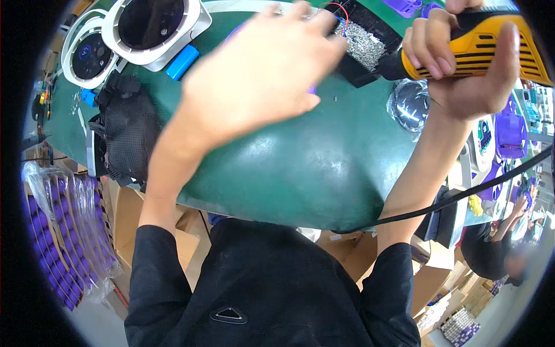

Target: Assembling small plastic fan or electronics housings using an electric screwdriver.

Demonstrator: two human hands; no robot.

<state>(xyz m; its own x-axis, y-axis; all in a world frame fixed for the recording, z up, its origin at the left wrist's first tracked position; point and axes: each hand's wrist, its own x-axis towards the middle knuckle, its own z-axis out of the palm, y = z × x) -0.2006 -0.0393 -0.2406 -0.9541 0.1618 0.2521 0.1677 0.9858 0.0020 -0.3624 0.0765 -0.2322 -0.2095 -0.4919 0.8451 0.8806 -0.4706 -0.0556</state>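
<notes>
My right hand (pixel 462 81) grips a yellow and black corded power drill (pixel 491 46), its black nose pointing left at the tray of screws. Slightly blurred, my left hand (pixel 260 72) hangs over the far middle of the green table with its fingers apart. Bits of something purple show at the edges of that hand, but most of it is hidden. Between the two hands lies a black tray (pixel 352 69) with a heap of small silver screws (pixel 364 47). A thin red wire (pixel 342 10) curls by the tray.
White round devices with dark faces (pixel 151 23) stand at the far left beside a blue cylinder (pixel 182 62). A black mesh bag (pixel 127 127) sits at the left edge. Clear plastic wrap (pixel 409 107) lies under the drill. The black cable (pixel 491 188) crosses my right forearm. Another person (pixel 488 248) is at right.
</notes>
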